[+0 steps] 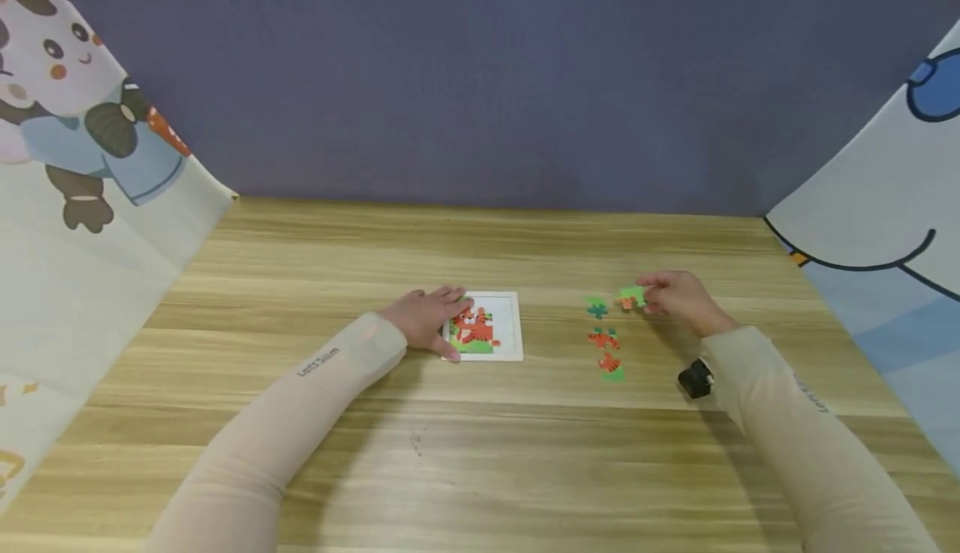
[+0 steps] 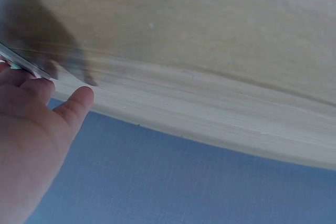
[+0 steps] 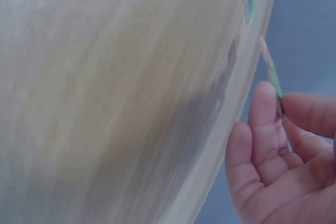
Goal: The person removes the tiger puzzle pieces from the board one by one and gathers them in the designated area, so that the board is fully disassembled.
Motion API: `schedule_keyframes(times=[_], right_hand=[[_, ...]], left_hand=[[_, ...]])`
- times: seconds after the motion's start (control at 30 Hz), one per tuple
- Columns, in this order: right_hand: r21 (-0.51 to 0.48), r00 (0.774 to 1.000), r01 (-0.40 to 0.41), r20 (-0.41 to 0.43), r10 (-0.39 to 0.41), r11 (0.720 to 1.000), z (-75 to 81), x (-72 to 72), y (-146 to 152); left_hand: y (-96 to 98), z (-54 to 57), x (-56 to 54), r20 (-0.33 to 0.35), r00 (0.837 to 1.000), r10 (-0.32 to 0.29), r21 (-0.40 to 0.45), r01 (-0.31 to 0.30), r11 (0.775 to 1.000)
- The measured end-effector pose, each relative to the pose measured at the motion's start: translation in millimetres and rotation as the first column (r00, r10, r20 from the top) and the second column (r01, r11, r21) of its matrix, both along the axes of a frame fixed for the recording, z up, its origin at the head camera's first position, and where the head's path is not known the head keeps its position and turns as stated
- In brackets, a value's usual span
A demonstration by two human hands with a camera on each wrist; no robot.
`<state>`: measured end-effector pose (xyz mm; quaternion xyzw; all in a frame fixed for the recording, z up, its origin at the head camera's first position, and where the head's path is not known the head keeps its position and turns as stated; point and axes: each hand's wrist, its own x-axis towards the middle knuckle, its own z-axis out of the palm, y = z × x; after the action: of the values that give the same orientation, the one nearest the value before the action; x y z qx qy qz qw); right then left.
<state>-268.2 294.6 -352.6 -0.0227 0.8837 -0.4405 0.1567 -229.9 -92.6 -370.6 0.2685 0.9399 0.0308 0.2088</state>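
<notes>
A white puzzle tray [image 1: 507, 326] lies on the table, partly filled with joined pieces showing an orange tiger [image 1: 474, 328] on green. Across its left side rests my left hand [image 1: 422, 318], fingers spread, thumb at the lower edge. In the left wrist view that hand [image 2: 37, 114] touches the tray's edge. My right hand [image 1: 678, 299] pinches a green-and-orange puzzle piece [image 1: 632, 295] between thumb and fingers; the right wrist view shows this piece [image 3: 272, 72] edge-on, raised off the table. Nearby lie a green piece [image 1: 597, 307], an orange striped piece [image 1: 603, 338] and an orange-and-green piece [image 1: 611, 367].
The wooden table [image 1: 465, 445] meets a dark blue-grey wall [image 1: 480, 87] at the back. Cartoon-printed cloths hang at the left [image 1: 97, 120] and right. A small black object [image 1: 695, 379] is by the right wrist, seemingly worn on it.
</notes>
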Motion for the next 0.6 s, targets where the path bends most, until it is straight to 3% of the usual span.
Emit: schedule_keyframes(times=[0.33, 0.6], right_hand=[[-0.049, 0.999, 0.000, 0.040, 0.002, 0.999, -6.6, -7.5, 12.7], [-0.028, 0.997, -0.019, 0.081, 0.021, 0.999, -4.0, -7.4, 16.0]], left_hand=[[1.6, 0.6, -1.4, 0.013, 1.000, 0.008, -0.001, -0.008, 1.000], [2.5, 0.5, -1.6, 0.010, 1.000, 0.006, -0.021, -0.005, 1.000]])
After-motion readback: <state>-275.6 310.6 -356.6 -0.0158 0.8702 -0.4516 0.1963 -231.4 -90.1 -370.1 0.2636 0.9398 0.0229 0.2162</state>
